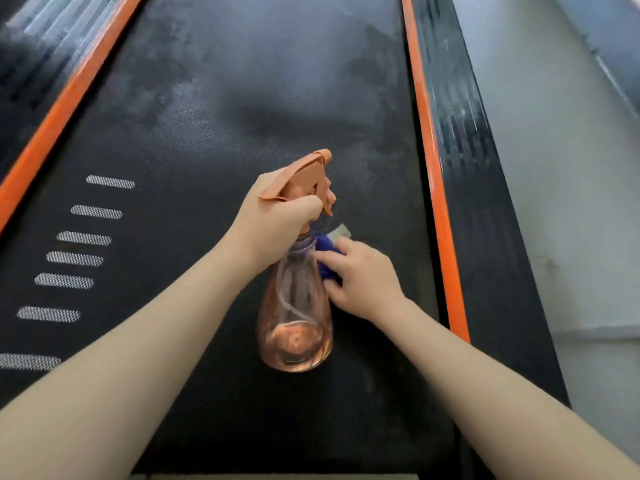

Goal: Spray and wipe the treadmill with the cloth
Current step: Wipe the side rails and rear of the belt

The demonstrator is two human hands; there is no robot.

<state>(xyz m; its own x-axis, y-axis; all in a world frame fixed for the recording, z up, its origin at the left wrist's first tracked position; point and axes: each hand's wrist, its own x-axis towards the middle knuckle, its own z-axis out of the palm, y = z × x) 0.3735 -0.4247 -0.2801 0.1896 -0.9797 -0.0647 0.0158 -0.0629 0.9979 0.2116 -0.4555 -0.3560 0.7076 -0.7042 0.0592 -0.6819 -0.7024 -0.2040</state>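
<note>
While nearly empty, spray bottle (294,306) probably light: left hand (273,223) clenched on neck. At 3 o'clock, right hand (360,275) pressing soft blue cloth (325,244) (grip unclear) on treadmill belt (207,133).

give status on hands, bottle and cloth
Left hand shut on spray bottle. Right hand pressing blue cloth on belt. Nothing in the way.
</note>
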